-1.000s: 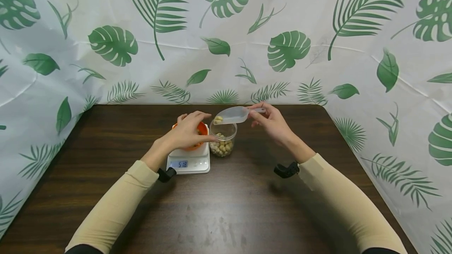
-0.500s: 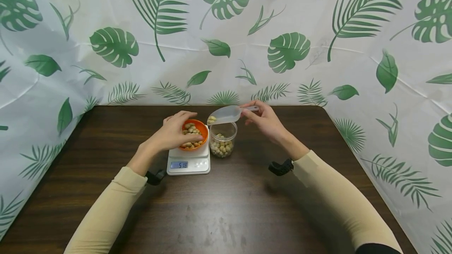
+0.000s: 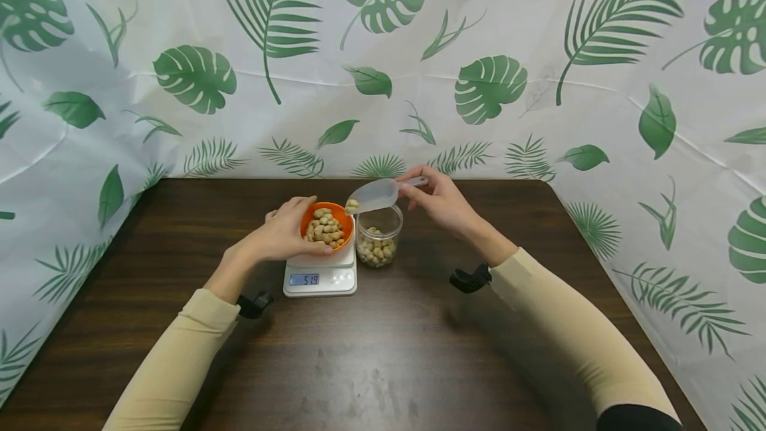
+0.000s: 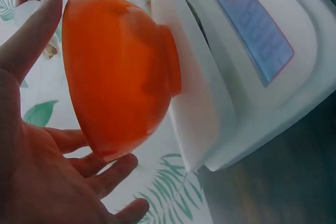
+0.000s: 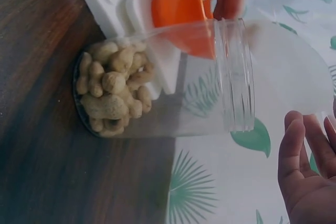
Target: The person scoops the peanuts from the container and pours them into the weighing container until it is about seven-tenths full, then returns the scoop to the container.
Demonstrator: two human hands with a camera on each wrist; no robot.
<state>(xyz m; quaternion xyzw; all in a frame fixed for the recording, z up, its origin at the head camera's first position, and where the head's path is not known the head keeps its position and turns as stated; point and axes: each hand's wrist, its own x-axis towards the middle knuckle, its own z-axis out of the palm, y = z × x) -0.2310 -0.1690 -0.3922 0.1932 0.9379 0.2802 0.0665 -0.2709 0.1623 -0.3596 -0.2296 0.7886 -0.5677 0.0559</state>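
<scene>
My right hand (image 3: 439, 199) pinches the handle of a translucent scoop (image 3: 376, 195). A few peanuts (image 3: 352, 205) lie at the scoop's tip, which overlaps the bowl's right rim in the head view. My left hand (image 3: 279, 230) curves round the left side of the orange bowl (image 4: 115, 72), thumb and fingers at its rim. Unshelled peanuts (image 3: 324, 227) fill the bowl, which stands on a white kitchen scale (image 3: 344, 283). Just right of the scale is a clear jar (image 5: 189, 114), lidless, with peanuts (image 5: 113, 87) in its lower part.
The scale's display (image 3: 304, 279) is lit and shows digits like 519. A dark wooden table (image 3: 383, 351) carries everything. Behind it hangs a white leaf-print cloth (image 3: 419, 38). Black wrist cameras (image 3: 469, 278) sit under both wrists.
My left hand has drawn back leftward from above the jar to the bowl's left side, uncovering the peanuts. My right hand has carried the scoop left from over the jar to the bowl's edge.
</scene>
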